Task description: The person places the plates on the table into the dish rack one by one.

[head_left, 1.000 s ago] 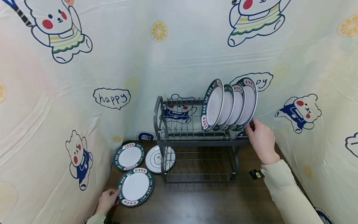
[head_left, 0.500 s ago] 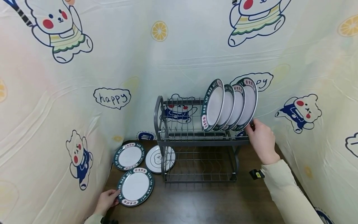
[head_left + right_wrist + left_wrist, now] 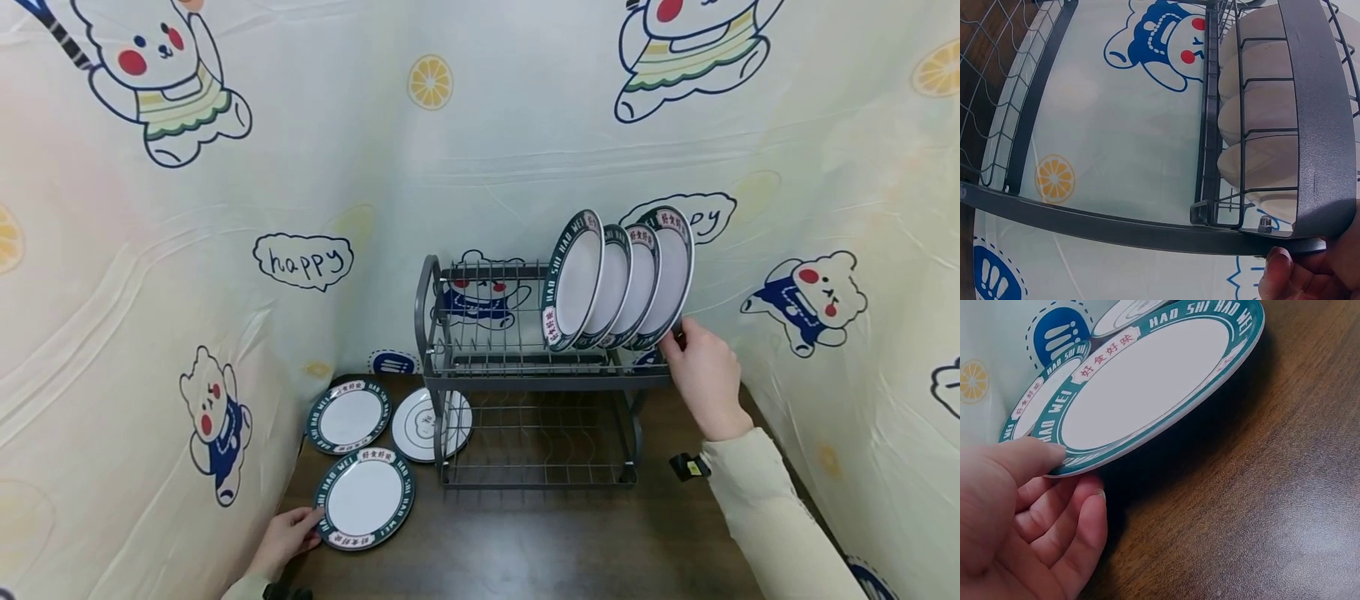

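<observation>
My left hand (image 3: pixel 287 537) pinches the left rim of a white plate (image 3: pixel 365 498) with a green lettered border. In the left wrist view the thumb lies on top of the rim and the fingers are curled underneath; the plate's near edge is tilted up off the table. Behind it lie another green-rimmed plate (image 3: pixel 349 416) and an upside-down white plate (image 3: pixel 422 423). My right hand (image 3: pixel 703 375) grips the right end of a dark two-tier dish rack (image 3: pixel 540 384), partly cut off in the right wrist view. Several plates (image 3: pixel 576 279) stand on edge in the upper tier's right half.
The rack's lower tier (image 3: pixel 536 442) is a wire shelf above the brown table (image 3: pixel 525 542). A patterned cloth (image 3: pixel 480 150) hangs behind and along both sides. The upside-down plate lies partly behind the rack's left leg.
My left wrist has shifted slightly to the left while the fingers stay on the plate rim. The right hand, rack and plates keep their places.
</observation>
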`<state>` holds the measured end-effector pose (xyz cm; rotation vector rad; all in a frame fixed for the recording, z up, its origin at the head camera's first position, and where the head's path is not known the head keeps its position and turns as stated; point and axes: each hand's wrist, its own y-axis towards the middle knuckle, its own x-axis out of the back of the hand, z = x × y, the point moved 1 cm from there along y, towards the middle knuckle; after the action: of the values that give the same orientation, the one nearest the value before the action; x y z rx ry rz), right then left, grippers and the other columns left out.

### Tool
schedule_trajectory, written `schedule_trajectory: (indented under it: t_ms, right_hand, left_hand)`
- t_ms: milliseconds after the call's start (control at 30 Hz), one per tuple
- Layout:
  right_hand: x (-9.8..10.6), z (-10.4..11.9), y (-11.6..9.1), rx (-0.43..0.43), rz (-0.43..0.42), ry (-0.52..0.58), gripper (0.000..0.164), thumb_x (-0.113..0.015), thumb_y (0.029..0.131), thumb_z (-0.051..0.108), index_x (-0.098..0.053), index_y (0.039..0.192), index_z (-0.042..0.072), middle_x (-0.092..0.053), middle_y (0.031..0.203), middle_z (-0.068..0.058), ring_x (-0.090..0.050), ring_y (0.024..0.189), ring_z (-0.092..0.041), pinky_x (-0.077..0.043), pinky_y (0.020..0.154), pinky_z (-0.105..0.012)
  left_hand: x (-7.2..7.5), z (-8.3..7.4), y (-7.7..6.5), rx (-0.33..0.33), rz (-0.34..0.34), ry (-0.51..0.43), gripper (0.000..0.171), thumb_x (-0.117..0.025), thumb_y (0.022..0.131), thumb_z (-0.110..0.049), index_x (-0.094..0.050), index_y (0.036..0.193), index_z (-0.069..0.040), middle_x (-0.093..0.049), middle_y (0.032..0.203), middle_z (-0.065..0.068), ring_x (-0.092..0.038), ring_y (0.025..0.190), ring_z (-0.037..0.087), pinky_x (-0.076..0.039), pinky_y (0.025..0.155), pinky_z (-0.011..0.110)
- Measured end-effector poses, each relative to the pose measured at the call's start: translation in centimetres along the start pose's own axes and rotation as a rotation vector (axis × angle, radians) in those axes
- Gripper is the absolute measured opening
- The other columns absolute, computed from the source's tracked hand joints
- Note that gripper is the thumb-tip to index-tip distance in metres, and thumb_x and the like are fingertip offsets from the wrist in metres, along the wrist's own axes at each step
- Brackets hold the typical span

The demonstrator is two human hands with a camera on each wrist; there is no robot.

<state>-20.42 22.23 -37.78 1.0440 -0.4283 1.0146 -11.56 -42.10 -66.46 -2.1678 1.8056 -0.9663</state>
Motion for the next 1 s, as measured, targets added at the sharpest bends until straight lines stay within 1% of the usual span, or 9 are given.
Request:
schedule_trajectory:
  t_ms: [200, 300, 500, 700, 833, 1000]
  right_hand:
    - [-0.02, 0.0, 0.03, -0.001, -0.005, -0.007, 0.035, -0.059, 0.107, 0.025, -0.057, 0.08, 0.004, -0.054, 0.064, -0.011, -0.052, 0.057, -0.03, -0.032, 0.048, -0.035]
    - [-0.11, -0.09, -0.02, -0.003, -0.005, -0.006, 0.034, -0.059, 0.107, 0.025, -0.057, 0.08, 0.003, -0.055, 0.064, -0.011, -0.052, 0.057, -0.03, -0.032, 0.048, -0.035]
    - [-0.18, -0.15, -0.03, 0.001, -0.002, -0.011, 0.035, -0.058, 0.107, 0.026, -0.058, 0.08, 0.003, -0.054, 0.064, -0.011, -0.051, 0.057, -0.029, -0.033, 0.047, -0.035]
    - [-0.01, -0.13, -0.06, -0.003, -0.003, -0.005, 0.035, -0.057, 0.107, 0.025, -0.058, 0.08, 0.003, -0.053, 0.063, -0.01, -0.051, 0.057, -0.029, -0.033, 0.047, -0.035]
    - [0.0, -0.11, -0.06, -0.011, 0.002, -0.001, 0.035, -0.057, 0.108, 0.026, -0.059, 0.082, 0.002, -0.054, 0.064, -0.01, -0.052, 0.057, -0.029, -0.033, 0.047, -0.034]
    - [-0.04, -0.13, -0.06, -0.008, 0.003, 0.003, 0.035, -0.057, 0.107, 0.026, -0.059, 0.082, 0.002, -0.055, 0.064, -0.011, -0.052, 0.057, -0.03, -0.033, 0.047, -0.034]
  left_hand:
    - [0.17, -0.23, 0.33, -0.01, -0.004, -0.018, 0.04, -0.061, 0.106, -0.024, -0.063, 0.12, 0.013, -0.067, 0.095, 0.01, -0.064, 0.082, 0.017, -0.062, 0.073, 0.03]
    - [0.24, -0.35, 0.27, -0.013, -0.009, -0.024, 0.039, -0.061, 0.106, -0.024, -0.064, 0.119, 0.012, -0.067, 0.095, 0.009, -0.064, 0.082, 0.017, -0.062, 0.074, 0.03]
    - [0.19, -0.08, 0.12, -0.04, 0.004, -0.039, 0.034, -0.061, 0.106, -0.022, -0.067, 0.115, 0.01, -0.068, 0.095, 0.007, -0.064, 0.083, 0.016, -0.062, 0.073, 0.029]
    - [0.15, 0.02, -0.1, -0.055, 0.003, -0.053, 0.03, -0.061, 0.106, -0.021, -0.069, 0.111, 0.008, -0.068, 0.09, 0.004, -0.064, 0.081, 0.017, -0.062, 0.072, 0.028]
    - [0.22, -0.14, -0.23, -0.07, -0.011, -0.047, 0.031, -0.059, 0.107, -0.021, -0.068, 0.111, 0.009, -0.068, 0.09, 0.003, -0.064, 0.082, 0.016, -0.061, 0.072, 0.028]
    - [0.21, -0.25, -0.42, -0.08, -0.048, -0.052, 0.033, -0.058, 0.106, -0.019, -0.067, 0.114, 0.011, -0.068, 0.093, 0.005, -0.063, 0.083, 0.016, -0.061, 0.072, 0.027]
